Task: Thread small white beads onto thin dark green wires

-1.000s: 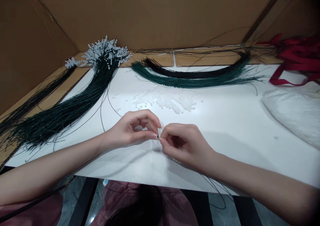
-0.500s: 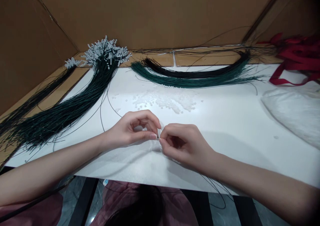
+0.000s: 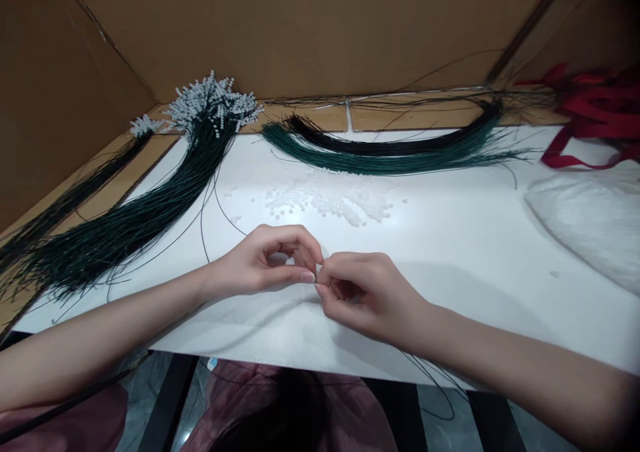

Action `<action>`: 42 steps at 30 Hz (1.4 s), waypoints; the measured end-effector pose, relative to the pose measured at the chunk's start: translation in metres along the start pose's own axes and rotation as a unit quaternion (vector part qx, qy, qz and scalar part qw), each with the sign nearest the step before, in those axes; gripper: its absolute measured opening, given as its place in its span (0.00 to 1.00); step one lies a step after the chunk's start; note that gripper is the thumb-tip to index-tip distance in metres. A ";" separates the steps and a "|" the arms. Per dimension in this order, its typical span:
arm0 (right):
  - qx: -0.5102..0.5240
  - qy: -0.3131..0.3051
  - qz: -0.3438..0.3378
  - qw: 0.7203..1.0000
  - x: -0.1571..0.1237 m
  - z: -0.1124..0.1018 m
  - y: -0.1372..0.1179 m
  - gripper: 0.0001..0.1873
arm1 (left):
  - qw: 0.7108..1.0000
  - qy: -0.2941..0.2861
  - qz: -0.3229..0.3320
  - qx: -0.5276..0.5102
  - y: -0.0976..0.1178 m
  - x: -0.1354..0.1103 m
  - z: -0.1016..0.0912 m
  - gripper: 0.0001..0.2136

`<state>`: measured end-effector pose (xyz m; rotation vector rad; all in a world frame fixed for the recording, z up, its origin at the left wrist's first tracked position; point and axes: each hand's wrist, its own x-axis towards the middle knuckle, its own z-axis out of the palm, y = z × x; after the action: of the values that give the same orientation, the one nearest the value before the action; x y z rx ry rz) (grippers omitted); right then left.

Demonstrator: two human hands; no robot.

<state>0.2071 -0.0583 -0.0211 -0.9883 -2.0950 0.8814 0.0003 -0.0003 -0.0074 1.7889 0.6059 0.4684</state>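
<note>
My left hand (image 3: pixel 265 262) and my right hand (image 3: pixel 363 292) meet fingertip to fingertip over the front of the white table (image 3: pixel 465 252). Both are closed in a pinch on something tiny that I cannot make out. A thin dark wire (image 3: pixel 430 382) runs from under my right hand down past the table's front edge. Just beyond the hands lies a scatter of small white beads (image 3: pixel 335 202).
A large bundle of dark green wires with white beaded tips (image 3: pixel 150 205) fans out at the left. Another green and black wire bundle (image 3: pixel 385 155) curves along the back. A clear plastic bag (image 3: pixel 590 222) and red ribbons (image 3: pixel 595 115) lie at the right. Cardboard walls surround the table.
My right hand has shifted slightly left, closing the small gap to my left fingertips. Otherwise the hands have held their place.
</note>
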 end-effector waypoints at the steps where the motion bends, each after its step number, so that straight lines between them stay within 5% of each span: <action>1: -0.001 -0.002 -0.001 1.000 0.000 0.000 0.000 0.07 | 1.000 -0.001 0.000 0.000 0.000 0.000 0.000 0.06; 42: -0.004 -0.002 -0.006 1.000 0.001 -0.001 -0.001 0.08 | 1.000 0.002 0.000 0.007 -0.002 -0.001 0.001 0.08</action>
<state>0.2064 -0.0576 -0.0196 -0.9785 -2.1064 0.8717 -0.0002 -0.0012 -0.0092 1.8010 0.6139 0.4695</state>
